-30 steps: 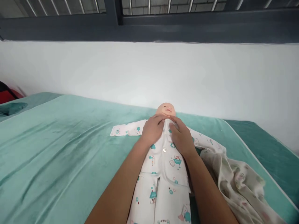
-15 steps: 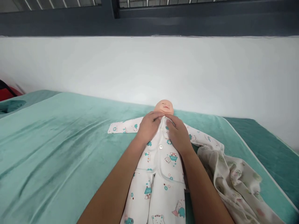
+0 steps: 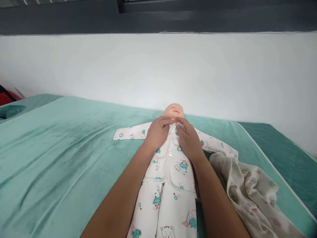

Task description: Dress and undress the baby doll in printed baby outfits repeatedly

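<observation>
A baby doll [image 3: 173,109] lies on its back, dressed in a white printed baby shirt [image 3: 170,168] with a button front and matching trousers [image 3: 175,211]. Both sleeves stretch out sideways. At the neck, my left hand [image 3: 159,129] is closed on one side of the shirt's collar, its fingertips against the doll's chin. On the other side my right hand [image 3: 188,135] has its fingers curled at the collar and its thumb on the shirt front. The two hands nearly meet there. One round button shows below them; the collar edges are partly hidden under my fingers.
A crumpled printed cloth [image 3: 252,188] lies on the right, touching the doll's sleeve. Beneath everything is a wrinkled green bedspread [image 3: 69,148]. A white wall [image 3: 123,69] rises behind the doll's head. Something red and black [image 3: 8,96] shows at the far left.
The camera view has shifted slightly, so the scene sits a little higher. My right fingers have moved a little at the collar; both hands stay at the neck.
</observation>
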`<action>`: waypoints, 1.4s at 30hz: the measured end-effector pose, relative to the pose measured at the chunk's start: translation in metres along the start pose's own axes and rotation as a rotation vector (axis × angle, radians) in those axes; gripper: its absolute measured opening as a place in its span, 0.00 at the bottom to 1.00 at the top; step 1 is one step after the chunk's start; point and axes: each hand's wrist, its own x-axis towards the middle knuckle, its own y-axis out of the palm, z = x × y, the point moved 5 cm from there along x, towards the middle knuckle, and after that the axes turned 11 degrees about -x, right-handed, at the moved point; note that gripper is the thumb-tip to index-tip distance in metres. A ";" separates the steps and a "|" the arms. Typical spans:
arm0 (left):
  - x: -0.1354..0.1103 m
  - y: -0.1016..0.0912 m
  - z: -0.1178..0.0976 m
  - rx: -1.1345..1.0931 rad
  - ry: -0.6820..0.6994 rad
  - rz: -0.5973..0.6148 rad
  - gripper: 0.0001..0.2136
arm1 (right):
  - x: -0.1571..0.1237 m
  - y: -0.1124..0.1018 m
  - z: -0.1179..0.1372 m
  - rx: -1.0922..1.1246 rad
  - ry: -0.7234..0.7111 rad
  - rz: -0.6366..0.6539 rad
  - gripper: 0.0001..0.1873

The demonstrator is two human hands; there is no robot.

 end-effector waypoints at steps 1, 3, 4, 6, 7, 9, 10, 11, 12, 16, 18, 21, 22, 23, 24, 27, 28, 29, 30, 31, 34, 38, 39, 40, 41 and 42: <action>0.000 0.000 0.000 0.011 -0.009 0.007 0.20 | 0.000 0.000 0.000 0.009 0.005 -0.002 0.23; 0.000 0.001 0.000 0.032 -0.018 0.017 0.20 | -0.001 -0.001 0.000 0.035 0.016 -0.012 0.22; 0.001 0.001 0.001 0.041 -0.018 0.021 0.20 | -0.001 -0.001 0.000 0.045 0.019 -0.018 0.21; 0.001 0.001 0.002 0.051 -0.019 0.023 0.19 | -0.001 -0.002 0.000 0.045 0.007 -0.026 0.21; 0.002 0.001 0.003 0.054 -0.019 0.026 0.19 | -0.001 -0.001 0.000 0.036 -0.008 -0.027 0.21; 0.003 0.001 0.004 0.058 -0.015 0.031 0.18 | 0.000 -0.001 0.001 0.009 -0.050 -0.030 0.21; 0.003 0.002 0.005 0.058 -0.007 0.032 0.18 | 0.000 0.000 0.001 -0.005 -0.071 -0.034 0.21; 0.003 0.002 0.004 0.056 0.006 0.033 0.18 | 0.000 0.000 0.001 -0.018 -0.089 -0.039 0.22; 0.003 0.002 0.003 0.049 0.022 0.033 0.18 | 0.000 0.001 0.001 -0.029 -0.104 -0.048 0.22; 0.002 0.000 0.000 -0.011 0.071 -0.017 0.18 | 0.001 0.001 0.000 -0.049 -0.126 -0.082 0.20; 0.001 -0.002 0.000 -0.028 0.057 -0.048 0.16 | 0.001 0.001 -0.002 -0.045 -0.115 -0.092 0.19; 0.000 -0.003 0.001 -0.031 0.044 -0.057 0.14 | 0.000 -0.001 -0.003 0.007 -0.093 -0.128 0.18; 0.000 -0.003 0.000 -0.030 0.049 -0.058 0.13 | -0.001 -0.003 -0.004 0.038 -0.087 -0.148 0.18; -0.001 -0.004 -0.001 -0.030 0.052 -0.062 0.12 | -0.002 -0.004 -0.003 0.071 -0.085 -0.169 0.18; -0.002 -0.004 -0.002 -0.032 0.052 -0.067 0.11 | -0.004 -0.006 -0.003 0.100 -0.088 -0.187 0.17; -0.008 -0.006 -0.005 -0.056 0.039 -0.070 0.09 | -0.013 -0.009 0.003 0.141 -0.126 -0.197 0.15; -0.012 -0.006 -0.006 -0.071 0.034 -0.067 0.09 | -0.016 -0.009 0.005 0.142 -0.137 -0.188 0.15; -0.016 -0.007 -0.007 -0.084 0.032 -0.059 0.09 | -0.020 -0.009 0.007 0.140 -0.142 -0.176 0.15; -0.020 -0.008 -0.008 -0.094 0.029 -0.051 0.09 | -0.024 -0.009 0.008 0.137 -0.139 -0.164 0.15; -0.026 -0.009 -0.008 -0.102 0.026 -0.042 0.09 | -0.028 -0.009 0.008 0.135 -0.129 -0.156 0.15; -0.040 -0.014 -0.007 -0.110 0.007 -0.021 0.09 | -0.039 -0.009 0.005 0.153 -0.087 -0.152 0.14; -0.047 -0.017 -0.006 -0.100 0.001 0.008 0.08 | -0.046 -0.010 0.001 0.221 -0.062 -0.159 0.13; -0.047 -0.017 -0.007 -0.099 0.008 0.016 0.08 | -0.047 -0.010 0.001 0.238 -0.060 -0.158 0.12; -0.047 -0.017 -0.007 -0.098 0.015 0.021 0.07 | -0.047 -0.010 0.001 0.253 -0.060 -0.157 0.11; -0.046 -0.017 -0.008 -0.097 0.019 0.023 0.07 | -0.046 -0.010 0.002 0.265 -0.061 -0.155 0.10; -0.046 -0.017 -0.008 -0.097 0.019 0.022 0.07 | -0.046 -0.010 0.002 0.271 -0.064 -0.154 0.09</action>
